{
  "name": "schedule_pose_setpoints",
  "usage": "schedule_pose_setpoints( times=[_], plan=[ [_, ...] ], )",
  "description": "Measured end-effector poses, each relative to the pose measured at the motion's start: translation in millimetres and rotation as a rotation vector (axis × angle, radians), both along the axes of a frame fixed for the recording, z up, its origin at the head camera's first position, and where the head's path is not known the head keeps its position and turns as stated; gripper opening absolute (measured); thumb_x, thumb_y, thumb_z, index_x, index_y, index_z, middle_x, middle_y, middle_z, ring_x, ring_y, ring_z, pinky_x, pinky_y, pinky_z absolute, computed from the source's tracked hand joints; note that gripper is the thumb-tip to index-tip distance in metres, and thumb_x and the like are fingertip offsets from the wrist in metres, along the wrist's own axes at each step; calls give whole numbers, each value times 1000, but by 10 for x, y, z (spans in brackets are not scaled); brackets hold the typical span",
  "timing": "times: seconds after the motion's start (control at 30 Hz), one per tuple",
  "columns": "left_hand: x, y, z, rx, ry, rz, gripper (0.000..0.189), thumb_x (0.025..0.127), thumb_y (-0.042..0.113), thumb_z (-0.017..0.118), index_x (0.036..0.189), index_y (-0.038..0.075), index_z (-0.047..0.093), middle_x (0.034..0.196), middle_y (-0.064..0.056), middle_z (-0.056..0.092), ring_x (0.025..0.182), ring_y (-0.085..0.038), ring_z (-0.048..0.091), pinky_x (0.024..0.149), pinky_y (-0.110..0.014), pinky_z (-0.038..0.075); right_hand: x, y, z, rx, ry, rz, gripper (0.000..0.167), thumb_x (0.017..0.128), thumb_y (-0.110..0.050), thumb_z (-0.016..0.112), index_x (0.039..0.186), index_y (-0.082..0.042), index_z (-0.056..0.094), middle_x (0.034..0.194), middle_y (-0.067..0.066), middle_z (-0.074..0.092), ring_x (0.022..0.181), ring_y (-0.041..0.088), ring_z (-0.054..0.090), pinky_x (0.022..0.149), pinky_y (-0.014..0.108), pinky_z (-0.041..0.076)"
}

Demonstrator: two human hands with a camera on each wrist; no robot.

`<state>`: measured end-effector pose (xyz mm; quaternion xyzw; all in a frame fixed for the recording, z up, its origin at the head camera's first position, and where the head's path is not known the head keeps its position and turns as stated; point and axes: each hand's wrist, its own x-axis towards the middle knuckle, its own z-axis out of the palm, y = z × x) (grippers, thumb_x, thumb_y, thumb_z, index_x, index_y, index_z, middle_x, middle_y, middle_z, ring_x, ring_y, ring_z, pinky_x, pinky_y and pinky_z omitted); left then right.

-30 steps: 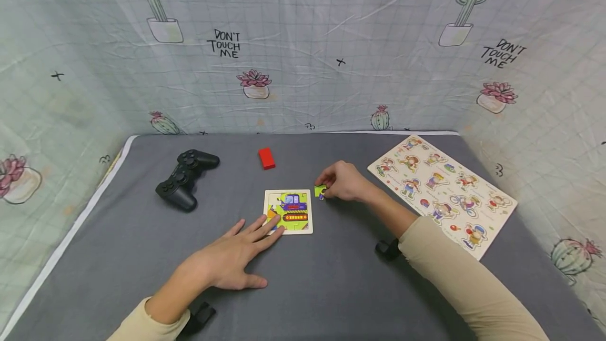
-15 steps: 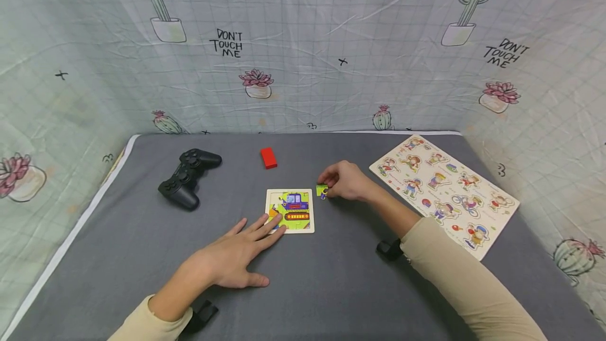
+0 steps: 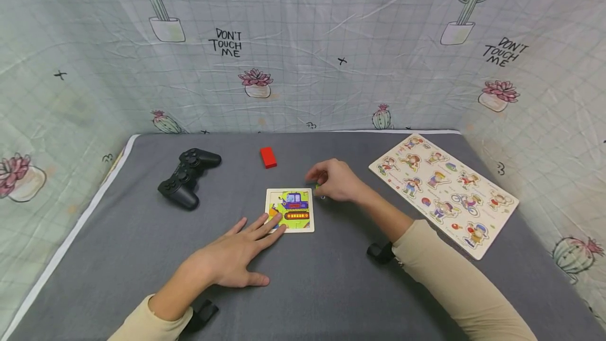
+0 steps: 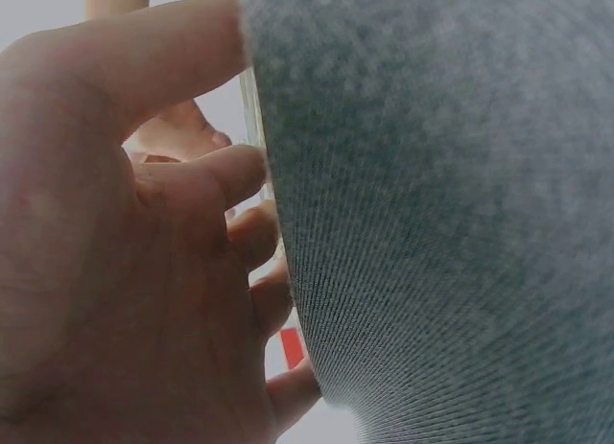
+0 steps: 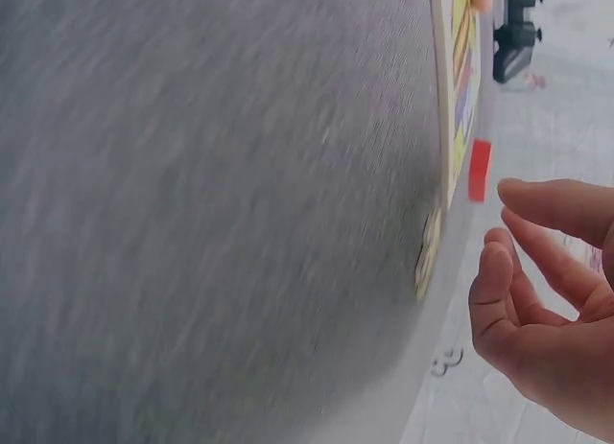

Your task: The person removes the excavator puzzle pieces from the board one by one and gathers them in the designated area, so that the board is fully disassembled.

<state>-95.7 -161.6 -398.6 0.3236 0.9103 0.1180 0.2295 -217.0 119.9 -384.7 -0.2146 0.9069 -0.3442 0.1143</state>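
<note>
A small framed jigsaw puzzle (image 3: 297,205) with a purple tracked vehicle on it lies flat mid-table. My left hand (image 3: 234,258) is spread palm down, two fingertips resting over the puzzle's left side. In the left wrist view its fingers (image 4: 251,235) lie along the grey cloth. Beyond the puzzle's far right corner, my right hand (image 3: 337,180) hovers with loosely bent fingers. The right wrist view shows a gap between its thumb and fingers, holding nothing. A loose puzzle piece (image 5: 428,254) lies on the cloth beside the frame, mostly hidden under this hand in the head view.
A black game controller (image 3: 187,178) lies at the left. The red block (image 3: 268,157) sits behind the puzzle. At the right is a large wooden picture board (image 3: 445,193) with cartoon figures. Printed curtains (image 3: 303,57) enclose the table's back and sides.
My right hand lets go of the puzzle piece and moves slightly left, above it and toward the puzzle's corner. My left hand stays on the puzzle.
</note>
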Motion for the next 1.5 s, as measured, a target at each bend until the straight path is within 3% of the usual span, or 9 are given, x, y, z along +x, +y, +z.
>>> schedule_pose_setpoints(
  times=[0.63,1.07,1.5],
  plan=[
    [2,13,17,3,-4,4,100,89,56,77,168,25,23,177,3,10,164,-25,6,128,-65,11,46,-430,-65,32,-40,41,35,83,-3,83,116,-5,76,107,7,75,89,14,66,80,25,57],
    [6,7,1,18,-13,2,100,90,56,76,168,25,22,176,2,11,164,-26,6,128,-65,10,74,-537,-75,108,-34,53,33,83,-5,86,115,-7,78,106,4,75,94,15,65,84,26,57],
    [0,-6,-6,18,-20,4,101,89,56,76,168,25,22,177,3,10,164,-26,5,128,-65,10,69,-570,-97,125,-32,40,30,82,-6,86,111,-10,80,102,0,77,88,12,63,80,24,54]
  ],
)
